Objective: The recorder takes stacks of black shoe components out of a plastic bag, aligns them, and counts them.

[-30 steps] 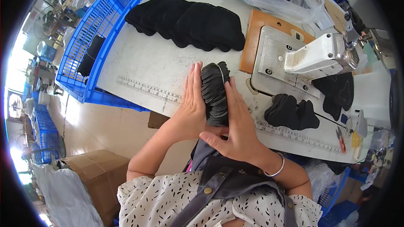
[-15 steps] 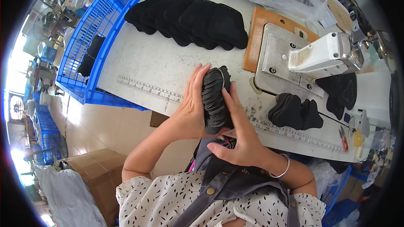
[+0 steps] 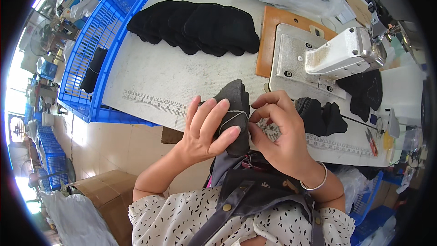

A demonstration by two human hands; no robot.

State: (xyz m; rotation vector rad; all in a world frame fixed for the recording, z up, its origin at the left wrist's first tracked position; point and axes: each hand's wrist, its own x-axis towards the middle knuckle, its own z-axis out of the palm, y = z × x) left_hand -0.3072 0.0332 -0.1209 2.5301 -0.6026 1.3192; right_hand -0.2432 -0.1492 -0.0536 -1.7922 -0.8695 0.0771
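Note:
A bundle of dark grey-black fabric pieces stands over the table's front edge, with a thin pale band crossing its face. My left hand grips the bundle from the left, fingers and thumb laid over its face. At the bundle's right side my right hand has its fingers curled, the tips pinching at the band where it meets the edge. Loose dark fabric pieces lie just beyond my right hand.
Overlapping black fabric pieces spread across the back of the white table. A blue plastic basket adjoins its left end. To the right stand a white sewing machine, more black pieces and red-handled snips. Printed rulers run along the front.
The bundle has turned so its flat face and crossed band show instead of the layered edges. My left fingers have shifted onto that face; my right fingers have curled in at the band.

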